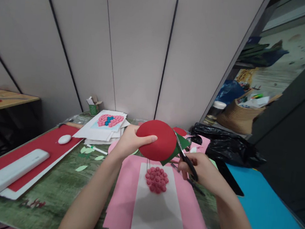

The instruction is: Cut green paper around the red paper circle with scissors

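Observation:
A round red paper [155, 140] is pinched in my left hand [132, 139], thumb on its face. Behind its right side shows green paper [183, 142]. Scissors with black handles [190, 165] are in my right hand [200, 167], fingers around the handles and the blades at the circle's right edge, against the green paper. Below lies a white sheet [156, 215] bearing a cluster of pink rolled-paper swirls [157, 179]. It rests on pink paper [122, 201]. Whether the blades are apart is hard to make out.
On the left are a white laminator-like device [14, 171], a white mouse [64, 139], red sheets [41, 147] and green paper leaves [81, 168]. A stack of papers [96, 132] lies behind. At right are blue paper [265, 201], a black plastic bag [227, 145] and a woven basket [238, 115].

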